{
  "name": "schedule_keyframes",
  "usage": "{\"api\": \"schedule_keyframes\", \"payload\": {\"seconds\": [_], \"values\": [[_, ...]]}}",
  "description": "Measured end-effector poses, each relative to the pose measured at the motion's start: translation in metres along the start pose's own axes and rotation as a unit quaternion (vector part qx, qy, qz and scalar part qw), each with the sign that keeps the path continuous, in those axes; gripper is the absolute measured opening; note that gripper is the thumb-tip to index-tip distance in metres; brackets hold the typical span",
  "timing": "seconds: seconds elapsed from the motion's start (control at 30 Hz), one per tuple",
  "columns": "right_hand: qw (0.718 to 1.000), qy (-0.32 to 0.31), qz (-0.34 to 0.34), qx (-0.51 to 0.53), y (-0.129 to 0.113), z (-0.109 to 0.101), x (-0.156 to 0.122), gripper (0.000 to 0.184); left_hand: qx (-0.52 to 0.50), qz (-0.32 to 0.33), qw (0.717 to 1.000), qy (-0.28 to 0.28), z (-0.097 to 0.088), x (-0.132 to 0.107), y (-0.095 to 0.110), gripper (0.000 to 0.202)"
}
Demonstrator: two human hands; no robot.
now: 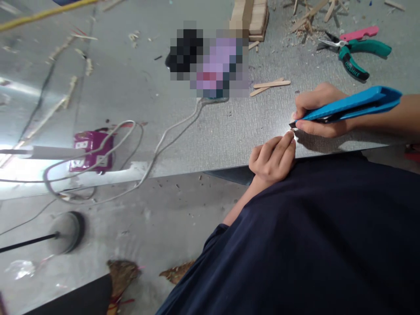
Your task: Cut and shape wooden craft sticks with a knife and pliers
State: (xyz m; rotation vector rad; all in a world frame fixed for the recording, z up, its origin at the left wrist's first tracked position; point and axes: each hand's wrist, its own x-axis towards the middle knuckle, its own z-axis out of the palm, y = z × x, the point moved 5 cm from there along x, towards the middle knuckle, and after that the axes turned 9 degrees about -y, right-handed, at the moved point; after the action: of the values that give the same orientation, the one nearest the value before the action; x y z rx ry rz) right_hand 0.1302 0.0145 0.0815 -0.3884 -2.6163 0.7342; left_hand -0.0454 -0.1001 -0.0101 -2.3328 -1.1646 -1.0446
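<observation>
My right hand (pixel 320 111) is closed around a blue utility knife (pixel 354 105), its blade tip pointing left and down at the grey table (pixel 213 127) near the front edge. My left hand (pixel 274 156) is curled, its fingertips pinching a small white piece (pixel 295 135) right under the blade tip. What the white piece is I cannot make out. Both hands sit close together at the table's near edge, above my dark blue clothing.
Green-handled pliers (pixel 352 52) and a pink tool (pixel 359 33) lie at the back right among wood scraps. Two flat wooden sticks (pixel 271 85) lie behind my hands, a stack of sticks (pixel 251 19) farther back. White cables (pixel 138 148) and a magenta box (pixel 92 151) lie left.
</observation>
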Motion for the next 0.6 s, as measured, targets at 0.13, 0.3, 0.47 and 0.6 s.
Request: {"api": "schedule_keyframes", "payload": {"seconds": [0.13, 0.3, 0.47, 0.6], "values": [[0.999, 0.041, -0.02, -0.003, 0.001, 0.002, -0.007, 0.01, 0.001, 0.021, 0.999, 0.033, -0.011, 0.009, 0.003, 0.027], [0.998, 0.038, 0.044, -0.021, 0.001, 0.007, -0.012, 0.02, 0.013, 0.04, 0.998, 0.036, -0.021, 0.026, 0.009, 0.035], [0.988, 0.134, 0.061, 0.044, 0.003, -0.002, -0.011, 0.026, 0.005, 0.037, 0.999, 0.016, -0.021, 0.029, 0.01, 0.046], [0.968, 0.231, 0.013, 0.096, 0.004, -0.014, -0.014, 0.034, -0.005, 0.031, 0.999, 0.016, -0.019, 0.026, 0.008, 0.046]]}}
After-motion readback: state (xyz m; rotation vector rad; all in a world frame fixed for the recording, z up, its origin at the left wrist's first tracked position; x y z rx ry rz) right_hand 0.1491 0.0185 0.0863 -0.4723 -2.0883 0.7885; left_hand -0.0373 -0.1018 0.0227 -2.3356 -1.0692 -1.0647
